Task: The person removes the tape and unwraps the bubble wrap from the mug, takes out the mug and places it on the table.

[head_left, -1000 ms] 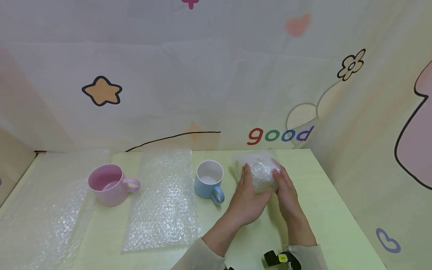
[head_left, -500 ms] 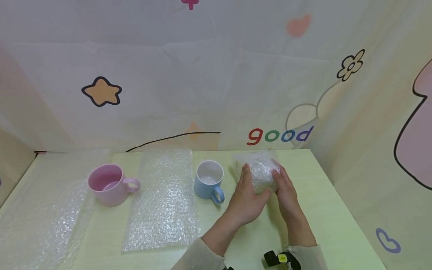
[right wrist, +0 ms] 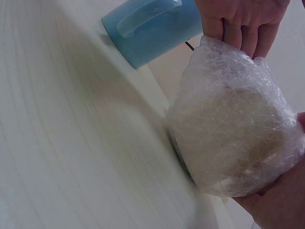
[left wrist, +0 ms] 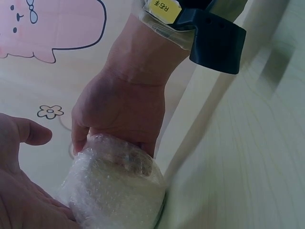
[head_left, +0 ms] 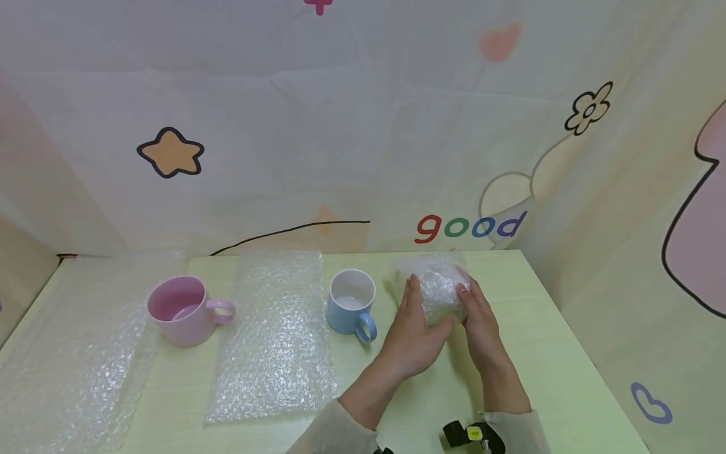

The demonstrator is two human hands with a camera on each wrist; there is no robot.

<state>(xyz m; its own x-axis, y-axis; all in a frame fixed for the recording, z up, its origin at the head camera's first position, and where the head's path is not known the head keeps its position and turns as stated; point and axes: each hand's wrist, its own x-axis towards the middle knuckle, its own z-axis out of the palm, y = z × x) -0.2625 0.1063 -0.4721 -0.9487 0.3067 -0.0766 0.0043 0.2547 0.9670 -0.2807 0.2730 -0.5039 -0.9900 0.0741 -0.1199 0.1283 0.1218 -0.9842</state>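
A bundle in clear bubble wrap (head_left: 437,291) stands at the back right of the table; what lies inside is hidden. My left hand (head_left: 416,343) holds its near left side, the fingers laid along the wrap. On the opposite side my right hand (head_left: 482,321) grips it, thumb on the near face. Seen from the left wrist, the right hand (left wrist: 124,102) reaches round the end of the bundle (left wrist: 119,191). In the right wrist view, fingers of the left hand (right wrist: 243,21) go behind the upper edge of the wrap (right wrist: 233,119).
A blue mug (head_left: 346,315) with a white inside stands left of my hands. Further left are a flat bubble wrap sheet (head_left: 278,353), a pink mug (head_left: 181,321) and a larger sheet of bubble wrap (head_left: 68,359). A printed cloth (head_left: 272,139) hangs behind the table.
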